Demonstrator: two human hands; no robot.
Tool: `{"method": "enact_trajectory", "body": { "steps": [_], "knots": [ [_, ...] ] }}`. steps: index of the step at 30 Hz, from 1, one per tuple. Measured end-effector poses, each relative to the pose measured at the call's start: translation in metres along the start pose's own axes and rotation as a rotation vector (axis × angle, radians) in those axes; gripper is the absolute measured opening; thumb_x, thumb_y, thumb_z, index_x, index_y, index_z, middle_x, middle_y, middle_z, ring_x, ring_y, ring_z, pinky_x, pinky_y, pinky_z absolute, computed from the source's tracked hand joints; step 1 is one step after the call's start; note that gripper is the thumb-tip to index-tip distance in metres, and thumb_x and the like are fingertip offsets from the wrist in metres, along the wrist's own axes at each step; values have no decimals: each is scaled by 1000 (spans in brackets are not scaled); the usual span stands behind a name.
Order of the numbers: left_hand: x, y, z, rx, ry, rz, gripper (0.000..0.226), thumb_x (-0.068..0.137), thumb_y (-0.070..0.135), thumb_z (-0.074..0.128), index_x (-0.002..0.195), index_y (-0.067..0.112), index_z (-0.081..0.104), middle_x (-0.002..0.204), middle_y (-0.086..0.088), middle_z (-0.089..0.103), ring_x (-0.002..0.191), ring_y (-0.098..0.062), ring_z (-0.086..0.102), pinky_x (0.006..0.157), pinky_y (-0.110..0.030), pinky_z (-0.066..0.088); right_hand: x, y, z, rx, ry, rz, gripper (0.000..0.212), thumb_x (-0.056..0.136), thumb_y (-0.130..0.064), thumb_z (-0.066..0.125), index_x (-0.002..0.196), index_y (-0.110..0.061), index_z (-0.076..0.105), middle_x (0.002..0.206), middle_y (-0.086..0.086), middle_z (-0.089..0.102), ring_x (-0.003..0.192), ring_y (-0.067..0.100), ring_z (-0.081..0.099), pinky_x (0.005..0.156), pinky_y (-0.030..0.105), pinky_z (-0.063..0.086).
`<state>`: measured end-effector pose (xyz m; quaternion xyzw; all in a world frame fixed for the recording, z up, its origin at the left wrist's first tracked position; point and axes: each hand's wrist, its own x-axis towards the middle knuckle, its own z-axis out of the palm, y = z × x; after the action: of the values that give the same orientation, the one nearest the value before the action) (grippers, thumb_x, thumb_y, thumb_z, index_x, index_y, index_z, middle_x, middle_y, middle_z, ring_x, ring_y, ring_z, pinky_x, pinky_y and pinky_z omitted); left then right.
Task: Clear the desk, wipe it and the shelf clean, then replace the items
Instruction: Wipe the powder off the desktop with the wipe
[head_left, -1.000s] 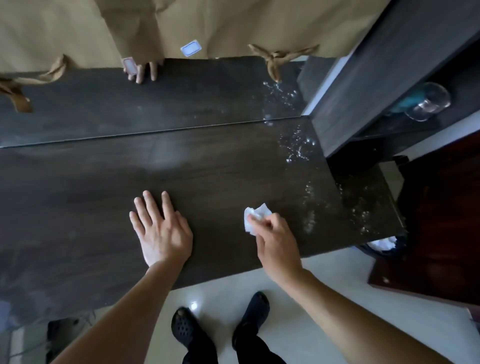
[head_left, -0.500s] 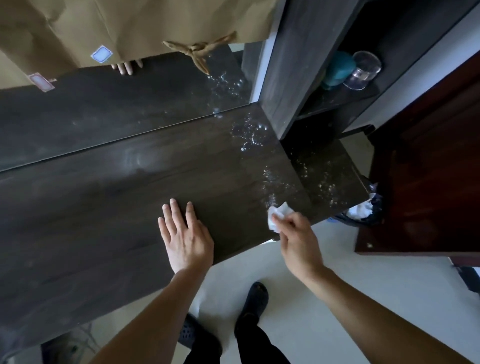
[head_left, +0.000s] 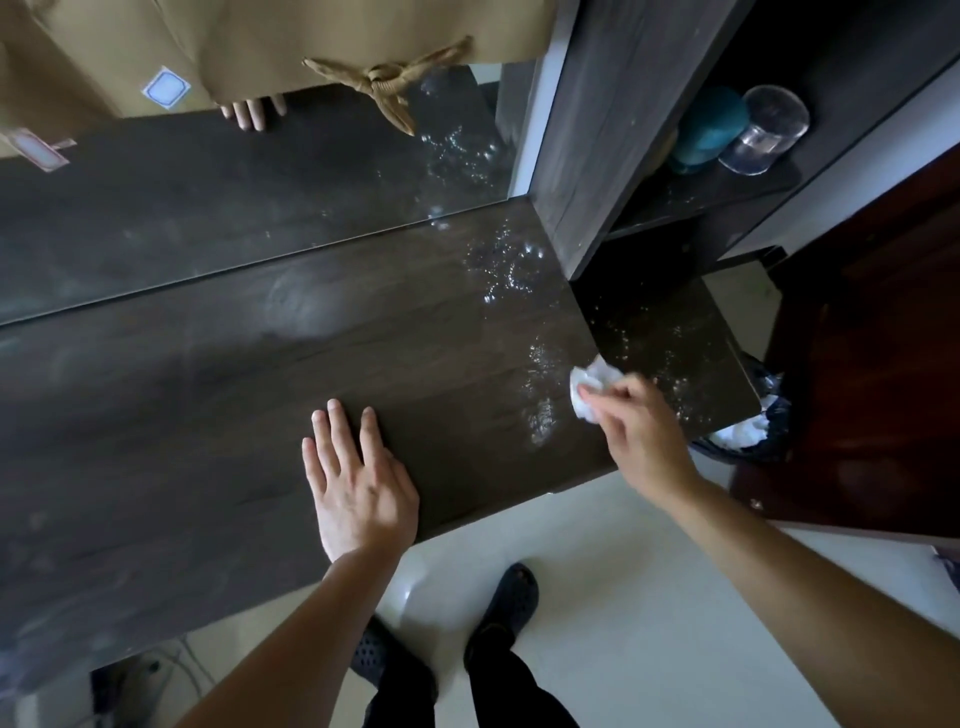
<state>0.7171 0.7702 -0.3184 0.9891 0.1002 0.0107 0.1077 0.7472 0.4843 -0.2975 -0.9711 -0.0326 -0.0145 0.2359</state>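
While the left hand (head_left: 363, 493) is laid flat on the desk (head_left: 208, 415), tissue (head_left: 592, 385) is pinched by the right hand (head_left: 644, 436).
White paper (head_left: 740, 432) is seen in the bin (head_left: 779, 415).

The desk (head_left: 208, 415) is dark wood-grain, matt but glistening with droplets toward its right edge. The paper wad (head_left: 589, 387) is crumpled and white (soft-looking). The tumbler (head_left: 769, 132) on the shelf (head_left: 727, 192) is clear glass; the floor (head_left: 623, 597) is glossy pale tile.
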Motion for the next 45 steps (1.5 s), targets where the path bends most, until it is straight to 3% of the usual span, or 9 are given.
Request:
{"method": "enact_trajectory", "body": {
  "steps": [3,10,18,24,30,34,37,42,45],
  "knots": [
    [1,2,0,19,9,-4,55,87,23,31,136,2,44,150,-26,28,141,-41,20,116,-53,15,-16,7,-7,49,-53,-41,36,84,8,62,114,-12,68,86,4,52,76,23,54,68,13,36],
    [2,3,1,42,30,-4,55,86,23,32,135,3,46,149,-26,29,141,-41,22,116,-52,17,115,-20,23,-37,30,-36,36,81,5,56,112,-9,68,97,14,57,89,34,56,76,40,50],
    [3,4,0,30,27,-9,53,87,21,36,136,3,46,150,-26,29,141,-41,21,115,-53,17,-11,-24,4,50,-232,-275,42,82,5,63,120,-12,63,95,3,55,88,20,53,69,25,46],
    [3,4,0,28,21,-17,53,88,22,33,136,4,45,150,-25,29,141,-40,21,116,-52,17,94,-27,26,-59,59,-32,37,79,7,58,114,-4,66,94,17,57,84,37,56,70,38,52],
    [2,4,-2,25,26,-18,54,87,21,33,136,3,46,149,-26,30,141,-40,22,116,-52,17,2,-49,25,39,-199,-314,41,83,4,61,122,-8,61,100,7,59,92,23,57,69,32,55],
    [4,5,-2,29,26,-10,54,86,21,32,135,3,46,149,-26,30,141,-40,22,116,-51,16,73,-15,15,-62,-3,-130,36,87,-8,44,116,-7,65,94,15,58,83,33,57,67,35,49],
    [3,4,0,37,24,-7,53,86,21,34,135,3,46,149,-26,30,141,-41,22,116,-51,16,91,-20,22,-128,85,22,41,79,5,54,117,-5,64,93,18,56,83,38,55,69,43,52],
    [3,3,-1,40,-9,-13,55,87,23,31,137,4,44,151,-26,27,142,-40,19,117,-51,15,-34,-66,38,19,-125,-208,53,76,9,64,124,-12,59,96,5,56,84,22,52,66,30,47],
    [2,3,-2,36,-18,-14,55,88,23,29,138,4,43,151,-26,27,142,-40,19,117,-52,15,-40,-45,28,17,-190,-249,54,77,9,62,125,-15,57,95,6,55,83,23,52,63,33,48]
  ]
}}
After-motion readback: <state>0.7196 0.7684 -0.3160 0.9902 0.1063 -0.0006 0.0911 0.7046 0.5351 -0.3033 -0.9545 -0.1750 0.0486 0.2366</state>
